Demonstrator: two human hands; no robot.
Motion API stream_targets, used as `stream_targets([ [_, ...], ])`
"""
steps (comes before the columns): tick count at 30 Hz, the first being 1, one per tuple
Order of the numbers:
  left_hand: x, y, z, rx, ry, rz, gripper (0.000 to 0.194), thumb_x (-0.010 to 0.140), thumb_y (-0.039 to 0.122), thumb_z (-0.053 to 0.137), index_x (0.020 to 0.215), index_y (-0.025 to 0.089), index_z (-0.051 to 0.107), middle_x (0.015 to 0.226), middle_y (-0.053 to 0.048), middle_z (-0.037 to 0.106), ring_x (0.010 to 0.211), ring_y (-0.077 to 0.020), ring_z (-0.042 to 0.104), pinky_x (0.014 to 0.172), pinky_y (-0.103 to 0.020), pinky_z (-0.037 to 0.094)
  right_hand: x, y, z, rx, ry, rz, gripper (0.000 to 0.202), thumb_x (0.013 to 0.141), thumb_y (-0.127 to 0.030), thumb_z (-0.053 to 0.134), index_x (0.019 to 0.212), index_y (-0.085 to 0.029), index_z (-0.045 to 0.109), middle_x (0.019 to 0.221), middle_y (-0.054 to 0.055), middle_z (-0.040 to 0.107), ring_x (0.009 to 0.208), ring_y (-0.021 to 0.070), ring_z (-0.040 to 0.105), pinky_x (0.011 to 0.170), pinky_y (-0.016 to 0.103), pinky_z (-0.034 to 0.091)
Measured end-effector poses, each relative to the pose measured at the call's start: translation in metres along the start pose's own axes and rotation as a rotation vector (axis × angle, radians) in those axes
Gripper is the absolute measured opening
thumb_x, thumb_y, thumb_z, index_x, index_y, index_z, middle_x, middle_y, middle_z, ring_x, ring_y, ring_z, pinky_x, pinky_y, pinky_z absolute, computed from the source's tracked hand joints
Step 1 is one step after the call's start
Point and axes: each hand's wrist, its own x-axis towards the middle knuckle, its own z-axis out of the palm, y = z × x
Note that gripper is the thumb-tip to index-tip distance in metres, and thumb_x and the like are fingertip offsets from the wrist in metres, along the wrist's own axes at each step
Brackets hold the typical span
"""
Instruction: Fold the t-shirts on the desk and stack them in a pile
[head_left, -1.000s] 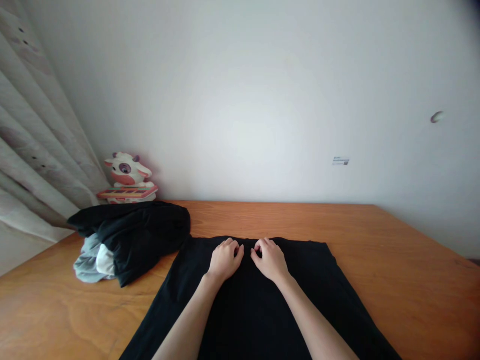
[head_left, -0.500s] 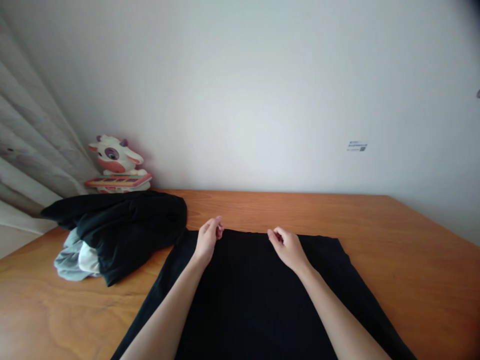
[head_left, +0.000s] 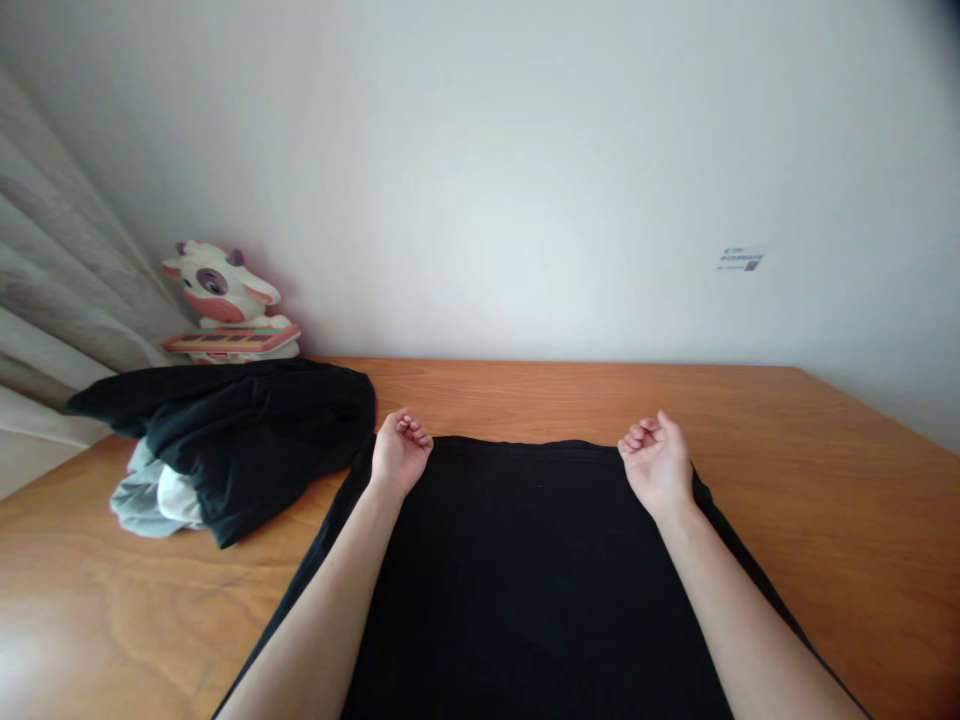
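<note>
A black garment [head_left: 525, 580] lies spread flat on the wooden table, its far edge running across the middle of the view. My left hand [head_left: 402, 450] rests over its far left corner, palm up, with loosely curled fingers and nothing visible in them. Near the far right corner, my right hand [head_left: 657, 462] is likewise turned palm up, its fingers half bent and its palm bare. Both forearms lie over the cloth. The garment's near end runs out of view at the bottom.
On the left, a heap of black clothing [head_left: 262, 440] lies partly over grey and white cloth [head_left: 150, 495]. A toy cow with a keyboard [head_left: 229, 305] stands behind it against the wall. A curtain [head_left: 60, 270] hangs at far left, and the wooden table [head_left: 810, 480] reaches the wall.
My hands have moved apart along the garment's far edge, the right one much farther, and turned palm up. Their fingers have loosened. The view has tilted slightly down.
</note>
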Motion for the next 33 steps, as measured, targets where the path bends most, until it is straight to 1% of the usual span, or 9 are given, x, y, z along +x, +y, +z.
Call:
stream_targets([
  [7,-0.001,0.001,0.001,-0.014,0.01,-0.037,0.027,0.087,0.016,0.055,0.063,0.02,0.044,0.055,0.006,0.041,0.043,-0.0068,0.041,0.043,-0.019,0.035,-0.004,-0.011,-0.003,0.24,0.054,0.142,0.03,0.094,-0.045,0.048,0.074,-0.023,0.046,0.065,-0.006,0.041,0.053,0.0094,0.04,0.052,0.021,0.041],
  [9,-0.001,0.002,0.001,-0.006,0.013,-0.045,0.026,0.087,0.016,0.056,0.064,0.02,0.045,0.055,0.006,0.042,0.043,-0.0068,0.041,0.043,-0.019,0.034,-0.004,-0.016,-0.007,0.341,0.052,0.195,0.031,0.096,-0.047,0.045,0.075,-0.023,0.046,0.067,-0.006,0.042,0.054,0.0095,0.041,0.051,0.021,0.04],
  [12,-0.001,0.005,0.0,0.0,0.009,-0.052,0.024,0.085,0.016,0.057,0.064,0.02,0.045,0.056,0.006,0.042,0.044,-0.0072,0.041,0.043,-0.019,0.035,-0.003,-0.022,-0.014,0.435,0.011,0.2,0.037,0.098,-0.054,0.034,0.078,-0.025,0.045,0.069,-0.006,0.041,0.054,0.0108,0.041,0.05,0.023,0.041],
  [14,-0.002,0.006,-0.001,0.001,0.005,-0.051,0.024,0.084,0.017,0.058,0.065,0.021,0.044,0.056,0.006,0.042,0.044,-0.0073,0.042,0.044,-0.019,0.036,-0.001,-0.021,-0.016,0.446,-0.012,0.204,0.036,0.099,-0.052,0.029,0.08,-0.026,0.044,0.07,-0.006,0.04,0.054,0.0114,0.042,0.051,0.024,0.042],
  [19,-0.005,0.005,-0.001,0.038,0.002,-0.01,0.025,0.086,0.017,0.055,0.063,0.02,0.043,0.056,0.006,0.041,0.044,-0.0066,0.041,0.046,-0.018,0.036,0.002,-0.012,-0.011,0.232,-0.115,0.22,0.034,0.096,-0.057,0.041,0.081,-0.026,0.043,0.072,-0.006,0.042,0.056,0.0114,0.045,0.054,0.026,0.046],
  [24,-0.003,-0.003,0.004,0.155,0.009,0.059,0.027,0.083,0.018,0.061,0.062,0.02,0.044,0.055,0.007,0.043,0.045,-0.0058,0.039,0.046,-0.017,0.033,-0.001,-0.011,-0.005,0.225,-0.047,0.213,0.037,0.09,-0.058,0.054,0.078,-0.024,0.047,0.07,-0.006,0.045,0.057,0.0105,0.045,0.056,0.023,0.046],
  [28,-0.003,-0.014,0.004,0.267,-0.01,0.146,0.029,0.082,0.026,0.069,0.062,0.019,0.049,0.057,0.006,0.048,0.049,-0.0067,0.039,0.049,-0.019,0.032,-0.007,-0.011,0.003,0.184,-0.002,0.185,0.04,0.083,-0.06,0.062,0.074,-0.022,0.052,0.068,-0.004,0.049,0.059,0.0102,0.045,0.056,0.022,0.045],
  [30,-0.008,-0.021,0.002,0.487,-0.046,0.267,0.034,0.085,0.036,0.069,0.061,0.019,0.05,0.057,0.005,0.048,0.052,-0.0084,0.04,0.052,-0.021,0.031,-0.01,-0.008,0.007,0.038,-0.054,0.093,0.046,0.08,-0.067,0.061,0.073,-0.023,0.053,0.068,-0.003,0.05,0.059,0.011,0.046,0.057,0.023,0.044],
  [33,-0.02,-0.033,-0.002,1.174,-0.22,0.552,0.044,0.089,0.048,0.062,0.058,0.02,0.048,0.056,0.005,0.046,0.055,-0.0114,0.04,0.056,-0.025,0.029,-0.013,-0.001,0.009,-0.326,-0.186,-0.133,0.054,0.084,-0.077,0.048,0.072,-0.024,0.051,0.067,-0.003,0.05,0.06,0.0127,0.046,0.058,0.026,0.043],
])
